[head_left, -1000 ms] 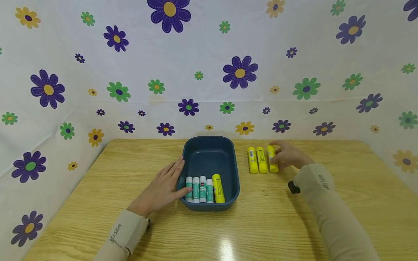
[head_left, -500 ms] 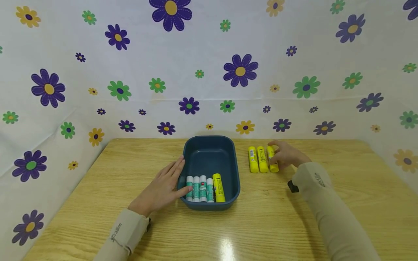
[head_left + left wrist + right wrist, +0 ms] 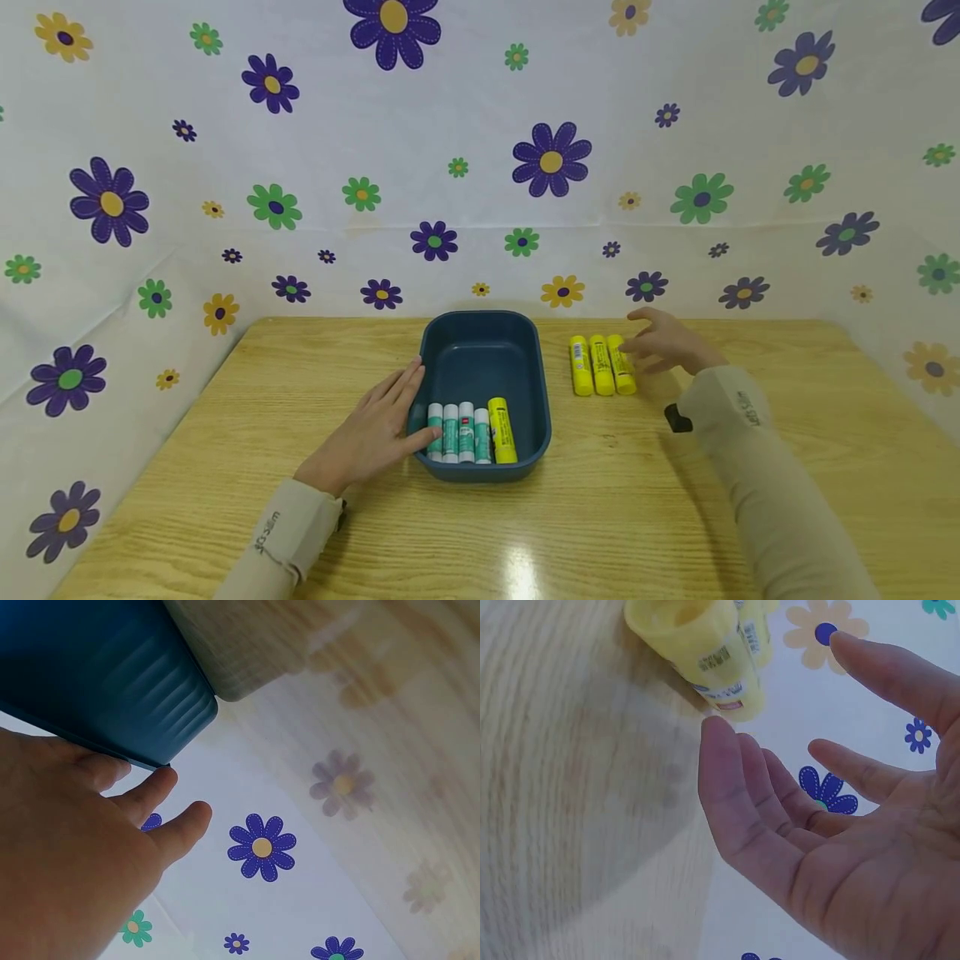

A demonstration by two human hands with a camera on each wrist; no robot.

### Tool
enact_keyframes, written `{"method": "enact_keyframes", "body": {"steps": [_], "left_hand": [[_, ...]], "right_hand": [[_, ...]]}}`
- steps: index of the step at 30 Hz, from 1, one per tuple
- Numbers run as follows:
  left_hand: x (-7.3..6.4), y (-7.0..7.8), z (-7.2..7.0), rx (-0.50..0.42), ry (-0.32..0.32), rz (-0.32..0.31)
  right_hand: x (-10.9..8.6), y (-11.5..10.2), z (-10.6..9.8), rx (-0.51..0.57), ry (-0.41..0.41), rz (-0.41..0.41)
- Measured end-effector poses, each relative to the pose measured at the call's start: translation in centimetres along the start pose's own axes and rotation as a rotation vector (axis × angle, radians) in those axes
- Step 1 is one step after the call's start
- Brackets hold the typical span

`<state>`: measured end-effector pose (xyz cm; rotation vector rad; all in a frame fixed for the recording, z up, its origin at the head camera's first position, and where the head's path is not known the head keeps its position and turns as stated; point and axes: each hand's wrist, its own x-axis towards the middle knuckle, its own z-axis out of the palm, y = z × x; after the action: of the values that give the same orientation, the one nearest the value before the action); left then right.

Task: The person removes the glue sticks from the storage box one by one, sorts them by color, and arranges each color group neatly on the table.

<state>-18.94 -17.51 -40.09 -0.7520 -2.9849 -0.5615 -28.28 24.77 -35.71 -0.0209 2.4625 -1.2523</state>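
Observation:
My left hand (image 3: 371,433) rests on the left rim of a dark blue tray (image 3: 546,417), fingers extended and thumb over the edge. Inside, along the near end, lie several white-and-green glue sticks (image 3: 458,433) side by side, with one larger yellow glue stick (image 3: 502,430) to their right. Right of the tray, three yellow glue sticks (image 3: 602,365) lie in a row on the table. My right hand (image 3: 670,340) hovers beside the rightmost one, holding nothing. In the right wrist view its fingers are loosely bent and spread, with a yellow glue stick (image 3: 712,660) just past the fingertips.
The wooden table (image 3: 615,508) runs back to a white flower-print cloth (image 3: 480,108), which hangs behind and at both sides. The far part of the tray shows bare bottom.
My right hand has let go of the rightmost yellow glue stick, which has shifted left against its neighbour, and has drawn slightly right and up. The left hand stays on the tray.

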Motion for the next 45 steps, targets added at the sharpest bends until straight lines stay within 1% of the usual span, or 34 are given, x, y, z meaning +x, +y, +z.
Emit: {"method": "enact_keyframes", "body": {"steps": [7, 15, 21, 30, 36, 45], "left_hand": [[0.3, 0.1, -0.2, 0.000, -0.009, -0.014], [0.6, 0.3, -0.3, -0.003, -0.016, -0.022], [0.7, 0.2, -0.3, -0.005, -0.024, -0.029], [0.7, 0.3, -0.5, -0.007, -0.030, -0.027], [0.6, 0.4, -0.5, -0.008, -0.024, -0.024], [0.6, 0.4, -0.3, -0.010, -0.023, -0.019]], "right_hand": [[-0.2, -0.8, -0.6, 0.067, 0.037, -0.029], [-0.6, -3.3, -0.5, 0.134, 0.051, -0.124], [-1.0, -4.8, 0.4, 0.181, 0.052, -0.158], [-1.6, -6.6, 2.1, 0.248, 0.007, -0.200], [-1.5, -7.0, 3.7, 0.293, -0.030, -0.253], [-1.5, -7.5, 6.1, 0.303, -0.061, -0.281]]}}
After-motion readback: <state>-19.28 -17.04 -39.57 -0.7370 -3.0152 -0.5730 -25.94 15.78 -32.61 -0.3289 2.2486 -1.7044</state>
